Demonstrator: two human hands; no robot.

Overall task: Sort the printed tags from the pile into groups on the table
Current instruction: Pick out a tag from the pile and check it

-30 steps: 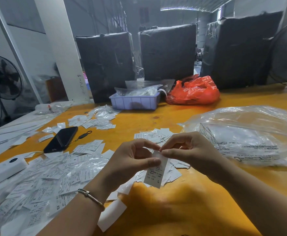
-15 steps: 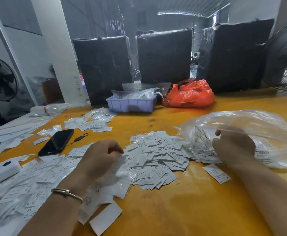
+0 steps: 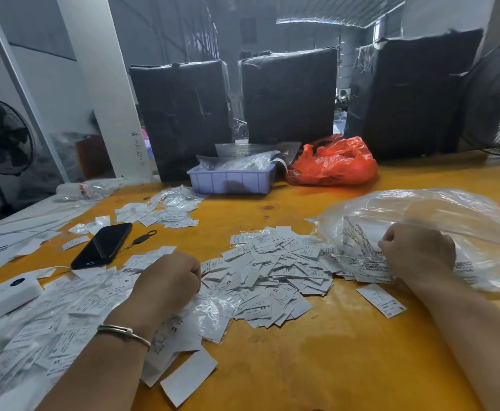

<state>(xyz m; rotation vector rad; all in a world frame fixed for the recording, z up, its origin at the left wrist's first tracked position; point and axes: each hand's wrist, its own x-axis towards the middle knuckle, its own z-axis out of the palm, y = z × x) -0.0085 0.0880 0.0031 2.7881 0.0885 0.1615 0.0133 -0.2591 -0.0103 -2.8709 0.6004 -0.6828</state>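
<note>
**Both hands down among the tags, one at the bag**

The yellow table (image 3: 316,366) is littered with small white printed tags. The middle pile (image 3: 275,271) lies fanned out at about twelve o'clock from where the person sits, many tags face up with size letters showing. A bigger, looser heap (image 3: 50,318) spreads away at nine o'clock, some of it in clear sleeves, and a smaller group (image 3: 165,207) sits farther off at eleven o'clock. One single tag (image 3: 381,300) lies apart at two o'clock, just beside the right forearm.

The left hand (image 3: 168,280), with a thin bracelet (image 3: 124,333) on its wrist, rests knuckles-up on the tags between the heap and the middle pile. Its fingers are curled under; whether they pinch a tag I cannot tell from here.

The right hand (image 3: 417,250) is at two o'clock, fingers curled at the edge of a crumpled clear plastic bag (image 3: 438,215) and gripping its film, where printed text shows through.

A black phone (image 3: 102,246) lies at ten o'clock with a small key ring (image 3: 143,238) beside it, and a white device (image 3: 4,295) sits at the left edge. At the far side stand a lilac tray (image 3: 231,180) and an orange bag (image 3: 333,163), touching or nearly so.
</note>
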